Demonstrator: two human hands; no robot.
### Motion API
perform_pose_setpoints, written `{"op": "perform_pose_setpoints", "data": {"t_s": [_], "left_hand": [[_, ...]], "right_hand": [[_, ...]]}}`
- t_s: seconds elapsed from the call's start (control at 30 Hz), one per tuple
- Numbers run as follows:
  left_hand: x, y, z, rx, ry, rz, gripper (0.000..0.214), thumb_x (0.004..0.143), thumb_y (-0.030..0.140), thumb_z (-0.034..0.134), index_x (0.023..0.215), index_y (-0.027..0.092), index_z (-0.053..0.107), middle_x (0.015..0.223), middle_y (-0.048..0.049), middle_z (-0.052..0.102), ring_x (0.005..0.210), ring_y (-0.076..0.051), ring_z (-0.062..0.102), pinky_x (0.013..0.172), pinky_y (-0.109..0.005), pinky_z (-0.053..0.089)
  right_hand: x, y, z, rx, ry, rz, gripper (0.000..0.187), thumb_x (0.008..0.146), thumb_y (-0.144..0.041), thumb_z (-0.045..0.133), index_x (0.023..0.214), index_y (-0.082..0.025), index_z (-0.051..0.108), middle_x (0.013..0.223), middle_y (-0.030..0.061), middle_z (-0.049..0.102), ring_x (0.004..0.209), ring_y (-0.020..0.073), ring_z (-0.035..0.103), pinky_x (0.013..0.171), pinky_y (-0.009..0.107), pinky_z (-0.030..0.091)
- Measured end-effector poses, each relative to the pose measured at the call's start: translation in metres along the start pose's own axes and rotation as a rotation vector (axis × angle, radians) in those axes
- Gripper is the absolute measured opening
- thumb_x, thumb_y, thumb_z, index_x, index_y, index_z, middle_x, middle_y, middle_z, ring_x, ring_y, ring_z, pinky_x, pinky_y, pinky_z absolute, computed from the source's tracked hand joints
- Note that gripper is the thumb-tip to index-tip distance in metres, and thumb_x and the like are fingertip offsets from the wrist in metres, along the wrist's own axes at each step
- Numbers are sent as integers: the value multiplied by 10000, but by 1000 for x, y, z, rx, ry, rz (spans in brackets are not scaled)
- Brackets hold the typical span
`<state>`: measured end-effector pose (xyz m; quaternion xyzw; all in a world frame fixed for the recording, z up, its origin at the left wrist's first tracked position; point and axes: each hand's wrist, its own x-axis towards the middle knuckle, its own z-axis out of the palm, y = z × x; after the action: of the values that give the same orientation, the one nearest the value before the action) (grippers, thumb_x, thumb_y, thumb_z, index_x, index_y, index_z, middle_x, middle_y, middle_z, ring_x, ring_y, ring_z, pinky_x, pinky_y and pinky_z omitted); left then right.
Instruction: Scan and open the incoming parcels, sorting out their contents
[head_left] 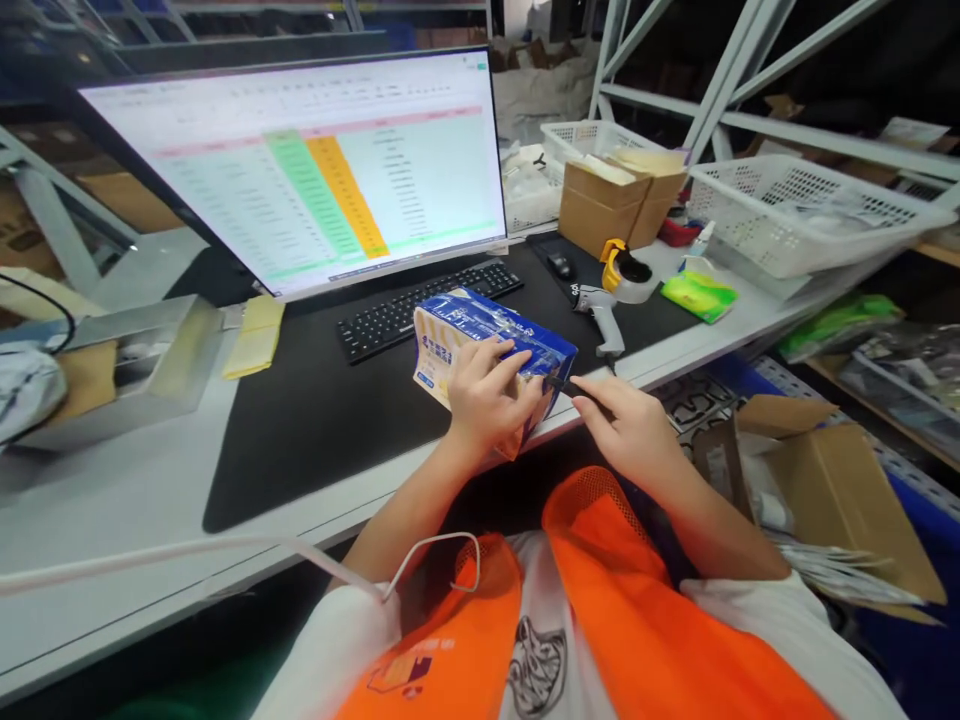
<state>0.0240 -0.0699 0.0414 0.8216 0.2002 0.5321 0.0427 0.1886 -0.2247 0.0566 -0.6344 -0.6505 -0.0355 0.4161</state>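
Observation:
A blue and cream printed box (517, 328) with shiny clear tape on it rests tilted at the front edge of the black desk mat (322, 440). My left hand (486, 392) grips the box, its fingers spread over the blue taped side. In my right hand (630, 425) is a slim black tool (564, 385), pinched between thumb and fingers. Its tip touches or nearly touches the right end of the box, close to my left fingertips. Whether the tool is a cutter or a pen I cannot tell.
Behind the box stand a keyboard (427, 305) and a lit monitor (315, 180). To the right lie a barcode scanner (600, 315), a yellow tape dispenser (626, 272), a mouse (559, 265) and a green packet (699, 293). An open carton (840, 490) sits below the desk at right.

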Motion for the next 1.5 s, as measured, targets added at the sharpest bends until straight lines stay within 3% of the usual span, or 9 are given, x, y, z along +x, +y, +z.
{"op": "perform_pose_setpoints", "data": {"t_s": [0.5, 0.63, 0.7, 0.83, 0.93, 1.07, 1.2, 1.4, 1.5], "left_hand": [[-3, 6, 7, -33, -29, -23, 188, 924, 351, 697, 1031, 249, 813, 1075, -90, 761, 1096, -309, 666, 1003, -526, 522], [0, 7, 12, -28, -47, 5, 181, 942, 338, 685, 1014, 237, 816, 1049, -93, 766, 1085, -300, 676, 979, -506, 542], [1, 6, 11, -31, -15, 24, 174, 955, 317, 670, 1000, 226, 812, 1026, -88, 770, 1053, -284, 689, 952, -487, 553], [-3, 0, -9, -71, -1, 29, 168, 961, 296, 653, 1025, 236, 795, 1029, -72, 775, 1068, -278, 718, 987, -505, 558], [-12, -6, -33, -198, -113, 67, 197, 979, 289, 638, 1107, 240, 780, 1105, -82, 777, 1162, -287, 726, 1019, -507, 581], [-25, -17, -73, -385, -246, -31, 254, 1032, 315, 582, 1196, 233, 758, 1284, -130, 752, 1383, -342, 634, 1136, -579, 539], [-42, -26, -108, -461, -209, -188, 270, 1055, 381, 530, 1100, 252, 762, 1334, -115, 745, 1455, -372, 566, 1202, -660, 457], [-68, -5, -133, -228, -19, -369, 331, 1076, 423, 471, 1140, 233, 734, 1453, -115, 671, 1346, -314, 636, 1149, -561, 501], [-73, 8, -137, -19, 6, -406, 450, 940, 549, 696, 1243, 218, 663, 1460, -154, 629, 1326, -336, 623, 1117, -537, 511]], "right_hand": [[-7, 33, 14, 89, 25, 66, 342, 1090, -394, 550, 1274, -216, 777, 1070, 98, 784, 975, 252, 739, 903, 381, 596], [-7, 73, 12, 56, 13, 96, 367, 1057, -432, 585, 1256, -214, 803, 1037, 100, 788, 938, 256, 738, 900, 384, 590], [-6, 105, 8, -40, 13, 206, 381, 1032, -421, 584, 1221, -188, 819, 1063, 130, 794, 977, 295, 741, 938, 434, 582], [-3, 142, -8, -144, 81, 375, 387, 1000, -383, 563, 1138, -148, 839, 1088, 170, 798, 1027, 348, 746, 958, 488, 576], [4, 117, -24, -82, 82, 184, 389, 1031, -427, 575, 1232, -196, 816, 1033, 116, 797, 953, 295, 744, 895, 424, 586], [28, 47, -32, 1, -246, -132, 358, 1074, -415, 572, 1299, -244, 792, 1021, 72, 770, 890, 228, 725, 805, 339, 562], [58, 1, -10, -5, -476, -343, 305, 1059, -362, 622, 1289, -266, 798, 956, 49, 752, 821, 202, 719, 723, 306, 536], [68, -37, 31, 4, -475, -509, 274, 1062, -320, 634, 1254, -223, 804, 1095, 82, 775, 878, 217, 738, 729, 309, 535], [67, -52, 42, -48, -421, -565, 303, 1086, -335, 588, 1262, -200, 794, 1060, 101, 766, 778, 207, 707, 646, 324, 484]]}}
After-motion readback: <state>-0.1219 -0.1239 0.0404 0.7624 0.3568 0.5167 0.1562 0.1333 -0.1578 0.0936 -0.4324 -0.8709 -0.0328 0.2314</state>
